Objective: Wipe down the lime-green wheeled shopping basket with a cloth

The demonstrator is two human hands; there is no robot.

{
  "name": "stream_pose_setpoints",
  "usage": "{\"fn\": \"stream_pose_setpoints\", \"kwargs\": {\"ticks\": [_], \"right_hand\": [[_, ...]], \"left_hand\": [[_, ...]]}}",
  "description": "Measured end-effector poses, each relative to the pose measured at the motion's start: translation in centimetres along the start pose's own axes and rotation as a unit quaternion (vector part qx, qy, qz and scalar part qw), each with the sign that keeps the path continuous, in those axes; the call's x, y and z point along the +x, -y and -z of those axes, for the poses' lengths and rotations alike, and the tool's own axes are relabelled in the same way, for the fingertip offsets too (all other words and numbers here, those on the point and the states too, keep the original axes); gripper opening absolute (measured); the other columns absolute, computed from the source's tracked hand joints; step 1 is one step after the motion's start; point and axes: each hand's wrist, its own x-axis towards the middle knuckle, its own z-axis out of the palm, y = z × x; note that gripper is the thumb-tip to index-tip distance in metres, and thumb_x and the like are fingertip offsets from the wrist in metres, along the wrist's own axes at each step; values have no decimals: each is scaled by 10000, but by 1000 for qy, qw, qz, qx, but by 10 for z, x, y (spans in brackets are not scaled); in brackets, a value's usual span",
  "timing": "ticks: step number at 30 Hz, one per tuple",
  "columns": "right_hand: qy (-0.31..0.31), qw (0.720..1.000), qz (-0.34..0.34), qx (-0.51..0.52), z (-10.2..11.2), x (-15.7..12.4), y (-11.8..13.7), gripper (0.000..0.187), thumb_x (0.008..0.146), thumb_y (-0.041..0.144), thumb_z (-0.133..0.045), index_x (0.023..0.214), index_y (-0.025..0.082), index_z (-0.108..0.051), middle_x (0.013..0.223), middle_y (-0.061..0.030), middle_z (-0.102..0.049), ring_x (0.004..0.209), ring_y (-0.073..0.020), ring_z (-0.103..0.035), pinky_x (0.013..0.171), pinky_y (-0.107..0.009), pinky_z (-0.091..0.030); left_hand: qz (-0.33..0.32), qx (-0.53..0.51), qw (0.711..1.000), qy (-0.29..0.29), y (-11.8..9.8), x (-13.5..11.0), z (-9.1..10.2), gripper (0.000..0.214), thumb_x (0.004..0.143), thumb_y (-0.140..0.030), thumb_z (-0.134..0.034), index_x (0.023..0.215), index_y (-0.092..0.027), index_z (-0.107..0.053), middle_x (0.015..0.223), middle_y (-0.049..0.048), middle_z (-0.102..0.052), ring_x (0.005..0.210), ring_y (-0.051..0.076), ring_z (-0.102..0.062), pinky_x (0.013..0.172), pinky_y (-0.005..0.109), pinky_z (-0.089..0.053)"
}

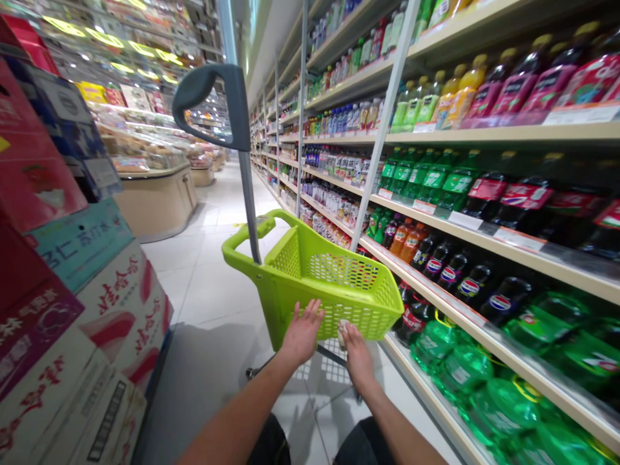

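A lime-green rolling shopping basket [290,297] stands in the aisle, its near wall facing me. Against that wall lies my left hand [305,330], fingers stretched out and holding nothing. To its right, low by the basket's side, my right hand [357,352] has its fingers closed on a crumpled pale cloth [342,334]. The cloth is at the perforated wall; most of it is covered by the fingers. A grey loop handle [237,106] rises on a pole from the basket's left end. Inside the basket, a green perforated divider [285,254] is visible.
Shelves [484,242] of bottled drinks run along the right, close to the basket. Stacked drink cartons [121,303] border the left side. Pale floor tiles [203,284] lead back to a rounded display counter [159,200].
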Motion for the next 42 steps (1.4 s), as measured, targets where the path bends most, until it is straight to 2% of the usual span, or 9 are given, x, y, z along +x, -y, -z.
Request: {"fn": "stream_pose_setpoints", "kwargs": {"ticks": [7, 12, 14, 20, 26, 31, 33, 39, 42], "right_hand": [[-38, 999, -9, 31, 11, 47, 18, 535, 795, 11, -290, 1302, 160, -377, 1360, -103, -373, 1309, -204, -218, 1029, -452, -311], [10, 999, 18, 32, -8, 9, 22, 567, 753, -24, -321, 1264, 196, -430, 1299, -64, -462, 1268, -166, -314, 1012, -368, -357], [8, 999, 20, 40, -9, 6, 28, 599, 743, -41, -300, 1278, 205, -411, 1311, -56, -448, 1273, -163, -305, 1005, -372, -367], [-22, 997, 31, 67, 0, 61, 52, 575, 780, -12, -296, 1325, 168, -336, 1374, -104, -350, 1314, -202, -199, 1033, -452, -309], [41, 996, 44, 60, -18, 27, 56, 599, 750, -42, -315, 1287, 207, -400, 1304, -81, -454, 1280, -193, -291, 988, -420, -379], [-10, 995, 43, 86, -5, 76, 72, 627, 761, -36, -287, 1345, 194, -294, 1402, -77, -304, 1319, -194, -181, 1046, -447, -292], [-14, 995, 49, 86, -7, 90, 76, 616, 766, -31, -287, 1341, 190, -303, 1401, -77, -304, 1323, -192, -168, 1053, -448, -276], [37, 992, 101, 73, -30, 70, 92, 588, 775, -20, -320, 1314, 211, -355, 1300, -76, -457, 1288, -182, -271, 1001, -412, -363], [5, 990, 110, 93, -24, 98, 114, 609, 766, -25, -314, 1335, 191, -318, 1357, -87, -381, 1311, -198, -207, 1023, -434, -328]], "left_hand": [[50, 0, 999, -8, 9, -15, -2, 667, 647, -69, -401, 1305, -150, -320, 1441, 94, -216, 1337, 204, -122, 1073, 505, -89], [61, -3, 998, -8, 14, -29, -1, 669, 649, -79, -398, 1309, -150, -317, 1444, 87, -206, 1337, 200, -118, 1072, 509, -97], [77, 1, 997, -11, 21, -35, 2, 647, 666, -93, -392, 1307, -144, -325, 1443, 90, -207, 1336, 202, -124, 1071, 511, -98], [121, 25, 991, -50, 40, -47, 12, 644, 669, -129, -404, 1309, -112, -324, 1441, 102, -202, 1336, 219, -122, 1076, 502, -102], [158, 34, 984, -80, 57, -63, 13, 668, 640, -97, -392, 1305, -118, -329, 1444, 91, -193, 1335, 223, -127, 1080, 498, -106], [251, 33, 962, -104, 75, -66, 19, 656, 636, -93, -392, 1290, -95, -336, 1441, 122, -193, 1328, 238, -162, 1062, 506, -154], [271, 23, 957, -104, 80, -64, 23, 659, 629, -100, -404, 1284, -100, -340, 1440, 129, -192, 1324, 243, -176, 1053, 516, -166], [265, -11, 961, -72, 89, -64, 29, 611, 613, -117, -436, 1223, -139, -410, 1437, 114, -215, 1324, 231, -180, 1058, 516, -153], [268, -8, 961, -71, 92, -67, 30, 597, 616, -122, -441, 1213, -144, -419, 1437, 114, -215, 1324, 230, -178, 1061, 513, -148]]}}
